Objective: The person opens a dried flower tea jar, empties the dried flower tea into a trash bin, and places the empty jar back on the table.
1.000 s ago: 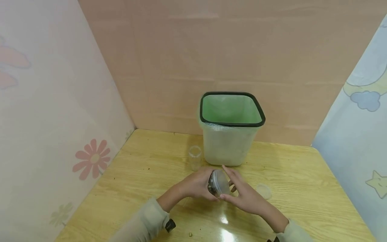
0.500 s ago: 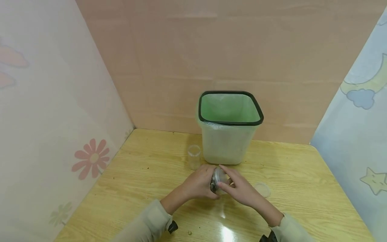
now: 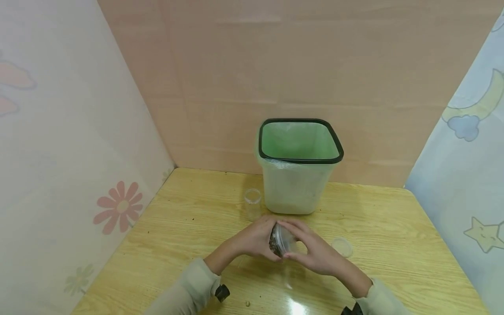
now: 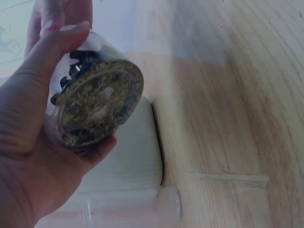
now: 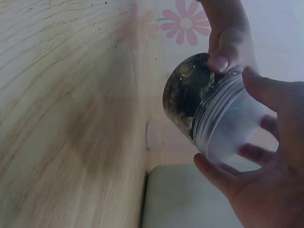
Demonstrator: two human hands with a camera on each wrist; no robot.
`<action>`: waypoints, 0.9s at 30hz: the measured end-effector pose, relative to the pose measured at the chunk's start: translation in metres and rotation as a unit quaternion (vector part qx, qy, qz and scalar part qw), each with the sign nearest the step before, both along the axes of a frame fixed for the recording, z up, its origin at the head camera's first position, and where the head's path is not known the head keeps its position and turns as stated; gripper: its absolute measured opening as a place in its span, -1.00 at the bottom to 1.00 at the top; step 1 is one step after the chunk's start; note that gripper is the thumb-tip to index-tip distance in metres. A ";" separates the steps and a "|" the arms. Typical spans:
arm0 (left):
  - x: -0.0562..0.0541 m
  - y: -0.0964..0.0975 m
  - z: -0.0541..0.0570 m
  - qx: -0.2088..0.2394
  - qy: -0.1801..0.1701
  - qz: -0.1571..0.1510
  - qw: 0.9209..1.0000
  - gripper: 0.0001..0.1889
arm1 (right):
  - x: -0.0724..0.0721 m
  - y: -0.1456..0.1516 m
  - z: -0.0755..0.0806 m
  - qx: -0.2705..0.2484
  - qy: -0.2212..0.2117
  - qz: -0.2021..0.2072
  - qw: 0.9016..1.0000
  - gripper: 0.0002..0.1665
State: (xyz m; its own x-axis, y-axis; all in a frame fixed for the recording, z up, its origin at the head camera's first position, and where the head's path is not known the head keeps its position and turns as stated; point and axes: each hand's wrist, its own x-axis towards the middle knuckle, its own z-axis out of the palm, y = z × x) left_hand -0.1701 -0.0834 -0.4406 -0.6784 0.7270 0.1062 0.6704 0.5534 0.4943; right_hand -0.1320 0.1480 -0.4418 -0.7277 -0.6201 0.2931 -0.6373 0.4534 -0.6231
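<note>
A clear plastic jar (image 4: 97,102) with dark and yellowish dried bits inside is held tilted on its side, above the table. My left hand (image 3: 256,239) grips the jar body, its thumb and fingers spread around the wall. Facing it, my right hand (image 3: 316,253) holds the translucent screw lid (image 5: 237,126), with thumb and fingertips around the rim. In the right wrist view, the lid sits over the ridged neck of the jar. The jar's base faces the left wrist camera.
A pale green bin (image 3: 295,188) with a black rim stands at the back. Beside it is a clear cylindrical container (image 3: 253,205). A translucent round disc (image 3: 342,247) lies right of my right hand. A small crumb (image 3: 247,303) lies near the front of the wooden table (image 3: 189,210).
My right hand's fingers closed over the lid and rotated, then swung back to a wider hold around its rim. My left hand keeps its grip, with the jar shifting and tilting slightly.
</note>
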 end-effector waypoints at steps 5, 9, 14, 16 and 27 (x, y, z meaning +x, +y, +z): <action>-0.001 -0.001 0.000 0.013 -0.027 -0.023 0.999 0.09 | 0.003 0.006 0.004 0.034 0.021 0.020 0.999 -0.08; -0.001 0.001 -0.001 0.023 -0.043 -0.018 0.999 0.11 | 0.002 0.008 0.008 0.045 0.027 0.021 0.998 -0.07; -0.003 0.006 -0.007 0.057 -0.045 0.006 0.997 0.07 | 0.000 0.009 0.009 0.033 0.012 -0.004 0.999 -0.04; -0.003 0.009 -0.010 0.070 -0.040 0.019 0.997 0.06 | -0.002 0.008 0.010 0.028 0.009 -0.026 0.999 -0.04; 0.005 0.019 -0.016 0.077 0.015 0.095 0.992 0.00 | -0.009 -0.003 0.018 0.039 -0.068 -0.134 0.988 -0.09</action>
